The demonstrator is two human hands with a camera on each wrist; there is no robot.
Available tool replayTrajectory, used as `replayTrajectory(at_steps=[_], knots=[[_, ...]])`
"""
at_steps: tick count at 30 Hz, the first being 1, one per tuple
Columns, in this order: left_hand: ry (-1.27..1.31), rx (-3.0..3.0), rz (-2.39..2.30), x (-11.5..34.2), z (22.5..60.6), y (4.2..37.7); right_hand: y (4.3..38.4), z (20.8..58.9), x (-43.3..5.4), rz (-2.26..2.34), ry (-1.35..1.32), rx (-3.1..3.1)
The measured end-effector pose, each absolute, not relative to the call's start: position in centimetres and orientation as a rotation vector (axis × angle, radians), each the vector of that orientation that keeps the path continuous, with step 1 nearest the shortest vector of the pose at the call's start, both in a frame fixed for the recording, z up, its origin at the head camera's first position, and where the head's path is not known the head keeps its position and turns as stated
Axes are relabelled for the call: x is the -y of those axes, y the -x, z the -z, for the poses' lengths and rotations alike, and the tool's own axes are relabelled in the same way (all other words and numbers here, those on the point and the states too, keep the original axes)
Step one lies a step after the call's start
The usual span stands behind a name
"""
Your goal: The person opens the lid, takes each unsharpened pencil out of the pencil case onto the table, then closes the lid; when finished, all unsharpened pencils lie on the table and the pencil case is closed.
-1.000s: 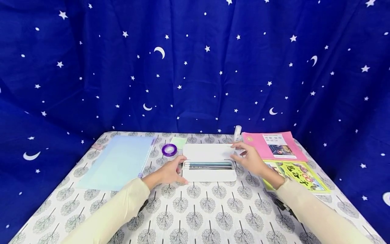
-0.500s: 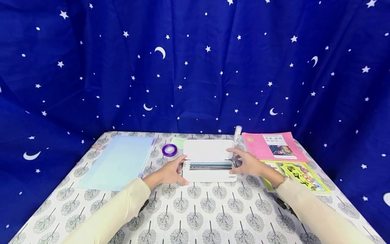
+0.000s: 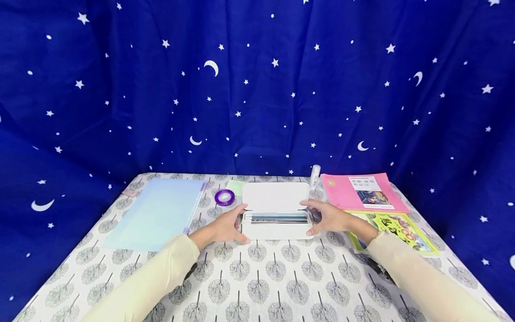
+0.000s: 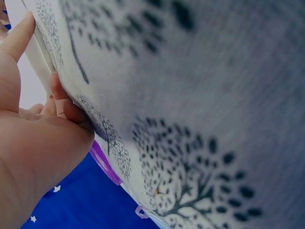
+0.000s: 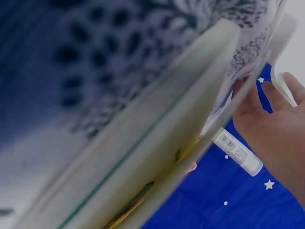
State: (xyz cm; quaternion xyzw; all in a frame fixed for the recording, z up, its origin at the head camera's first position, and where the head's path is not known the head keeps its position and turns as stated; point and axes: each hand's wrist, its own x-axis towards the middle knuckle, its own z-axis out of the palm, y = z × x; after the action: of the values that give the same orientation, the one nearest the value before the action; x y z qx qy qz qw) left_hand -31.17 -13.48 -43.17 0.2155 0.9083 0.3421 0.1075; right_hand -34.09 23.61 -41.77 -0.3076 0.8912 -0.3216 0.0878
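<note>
A white pencil case lies on the table with its lid folded back. Several thin pencils are in its tray, side by side. My left hand holds the left end, thumb at the front corner and fingers by the hinge side. At the right end, my right hand grips the case in much the same way, with fingers near the lid's lower corner. Both hands also show in their wrist views, the left hand beside the case's edge and the right hand near its white edge.
Left of the case are a purple tape roll, a pale green paper and a light blue notebook. A white glue stick, a pink book and a yellow book are at right.
The lid has tilted farther back. My right hand has come down from the lid's upper right edge to the case's right end, while the left hand has stayed in place.
</note>
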Motion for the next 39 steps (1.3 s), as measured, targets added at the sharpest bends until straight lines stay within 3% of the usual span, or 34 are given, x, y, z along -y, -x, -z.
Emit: replayTrajectory(at_steps=[15,26,39], knots=[[-0.630,-2.634,-1.005,13.5,42.9,30.7,33.8,41.6,-23.7,0.887,0.872,-2.643],[-0.628,-2.668,-0.991,13.5,42.6,30.6,33.4,37.4,-22.5,0.494,0.851,-2.665],[-0.642,-2.634,-1.021,13.7,42.6,30.6,33.4,36.2,-21.0,0.531,0.914,-2.729]])
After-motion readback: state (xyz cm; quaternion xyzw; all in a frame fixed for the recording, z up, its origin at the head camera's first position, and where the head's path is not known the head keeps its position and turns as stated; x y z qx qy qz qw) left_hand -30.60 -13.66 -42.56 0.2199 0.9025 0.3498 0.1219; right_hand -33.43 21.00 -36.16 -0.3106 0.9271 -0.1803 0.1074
